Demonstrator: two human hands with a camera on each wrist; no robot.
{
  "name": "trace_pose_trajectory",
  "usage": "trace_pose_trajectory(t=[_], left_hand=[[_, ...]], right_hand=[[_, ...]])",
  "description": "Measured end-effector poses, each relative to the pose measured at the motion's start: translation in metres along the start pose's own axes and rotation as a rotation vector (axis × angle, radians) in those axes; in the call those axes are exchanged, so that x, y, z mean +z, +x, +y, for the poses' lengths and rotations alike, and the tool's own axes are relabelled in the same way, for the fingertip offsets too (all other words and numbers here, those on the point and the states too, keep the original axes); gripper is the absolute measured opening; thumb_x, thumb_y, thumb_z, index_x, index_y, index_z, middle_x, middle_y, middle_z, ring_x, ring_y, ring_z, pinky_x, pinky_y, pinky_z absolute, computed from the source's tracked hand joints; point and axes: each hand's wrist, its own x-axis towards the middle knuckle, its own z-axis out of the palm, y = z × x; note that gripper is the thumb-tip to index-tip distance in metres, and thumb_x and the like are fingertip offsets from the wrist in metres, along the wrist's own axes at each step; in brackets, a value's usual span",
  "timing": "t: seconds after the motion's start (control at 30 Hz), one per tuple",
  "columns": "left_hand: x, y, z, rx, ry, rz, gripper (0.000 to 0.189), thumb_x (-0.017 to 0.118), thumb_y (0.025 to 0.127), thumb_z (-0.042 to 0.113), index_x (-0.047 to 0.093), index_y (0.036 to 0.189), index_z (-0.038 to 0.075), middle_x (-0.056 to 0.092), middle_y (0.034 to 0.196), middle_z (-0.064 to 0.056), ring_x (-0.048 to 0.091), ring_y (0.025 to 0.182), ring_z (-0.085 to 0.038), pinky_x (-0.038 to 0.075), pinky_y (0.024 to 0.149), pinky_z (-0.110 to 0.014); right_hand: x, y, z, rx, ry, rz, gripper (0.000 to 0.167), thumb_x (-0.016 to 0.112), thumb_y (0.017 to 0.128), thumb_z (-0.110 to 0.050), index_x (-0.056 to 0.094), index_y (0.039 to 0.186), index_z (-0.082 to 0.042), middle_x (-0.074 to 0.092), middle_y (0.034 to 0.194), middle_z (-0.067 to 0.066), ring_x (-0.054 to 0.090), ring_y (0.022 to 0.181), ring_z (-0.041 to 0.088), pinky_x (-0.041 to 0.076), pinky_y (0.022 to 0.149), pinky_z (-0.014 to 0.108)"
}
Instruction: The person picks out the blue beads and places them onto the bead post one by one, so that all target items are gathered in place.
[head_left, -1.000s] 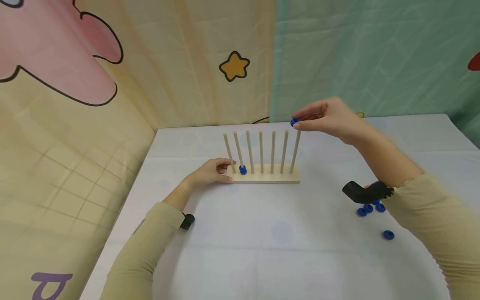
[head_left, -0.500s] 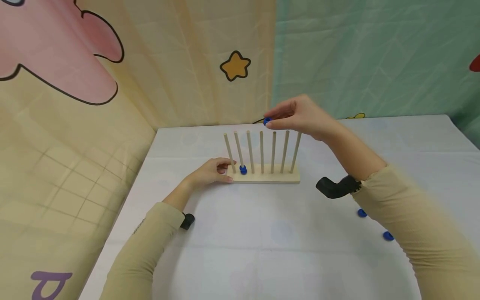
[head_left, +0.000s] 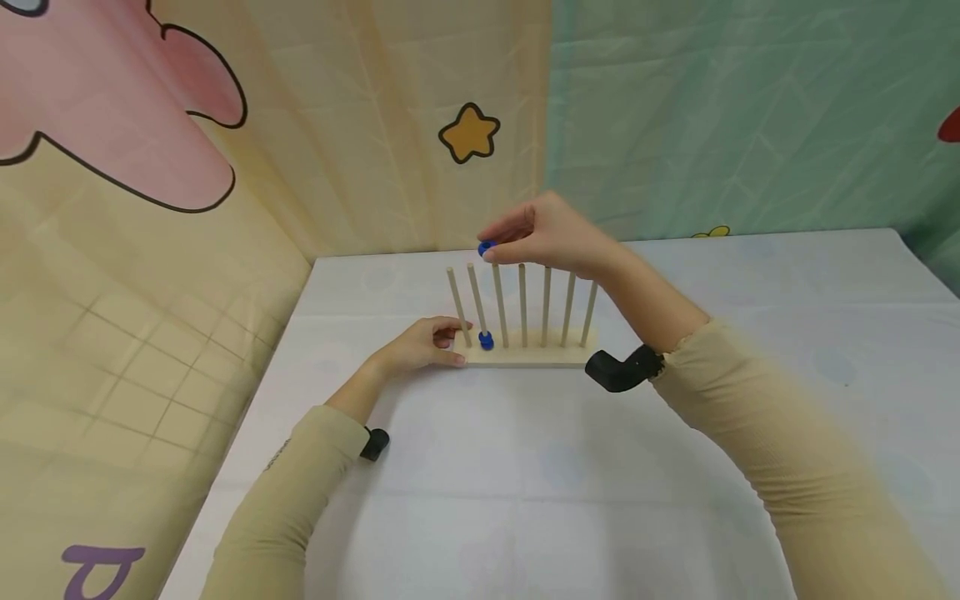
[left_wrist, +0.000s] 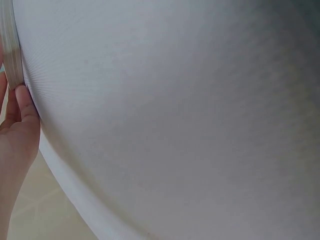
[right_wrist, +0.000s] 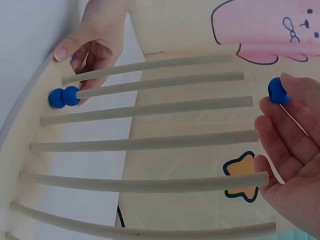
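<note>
Well, One Blue Bead [right_wrist: 280, 91] Pinched High Over the Wooden Pegs [head_left: 522, 304]

My right hand [head_left: 551, 237] holds the bead between thumb and fingertip, and in the right wrist view my other fingers lie loosely bent below that pinch. The bead is just beyond the tips of the second peg [right_wrist: 160, 84] and the third peg [right_wrist: 150, 111], counting from my left; it hangs in the air, apart from both, with its dark hole showing.

My left hand [head_left: 420, 343] grips the left end of the pale wooden base [head_left: 532, 358], thumb at the front edge and fingers behind. The left wrist view shows only part of that grip, at the picture's edge. Seven pegs rise in a row from the base, and two more blue beads [right_wrist: 71, 96] sit stacked, touching, at the foot of the second one.

A white cloth [head_left: 525, 467] lies under the base. I wear beige sleeves [head_left: 757, 442], with a black device [head_left: 622, 369] at each cuff. Behind the table hangs a yellow and green backdrop [head_left: 375, 125] with an orange star [head_left: 470, 133] and a pink cartoon figure [head_left: 112, 100].
</note>
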Motion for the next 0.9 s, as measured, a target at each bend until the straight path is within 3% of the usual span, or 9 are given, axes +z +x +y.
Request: trace_pose_trajectory(t=[0.2, 0.9], left_hand=[[0.000, -0.001, 0.000, 0.005, 0.004, 0.003, 0.058, 0.074, 0.078, 0.004, 0.050, 0.131, 0.000, 0.053, 0.123, -0.013, 0.046, 0.110, -0.022, 0.039, 0.099, -0.034], [0.000, -0.001, 0.001, 0.010, -0.026, -0.011, 0.059, 0.073, 0.079, 0.003, 0.048, 0.132, -0.002, 0.052, 0.124, -0.015, 0.046, 0.112, -0.025, 0.036, 0.102, -0.038]], right_hand=[[0.009, 0.008, -0.001, -0.049, -0.038, -0.027, 0.025, 0.070, 0.083, -0.011, 0.069, 0.107, -0.002, 0.070, 0.096, 0.007, 0.064, 0.089, 0.017, 0.051, 0.081, 0.031], [0.021, 0.017, 0.001, -0.024, -0.123, -0.063, 0.026, 0.071, 0.082, -0.010, 0.069, 0.106, 0.000, 0.069, 0.098, 0.009, 0.063, 0.089, 0.017, 0.051, 0.080, 0.029]])
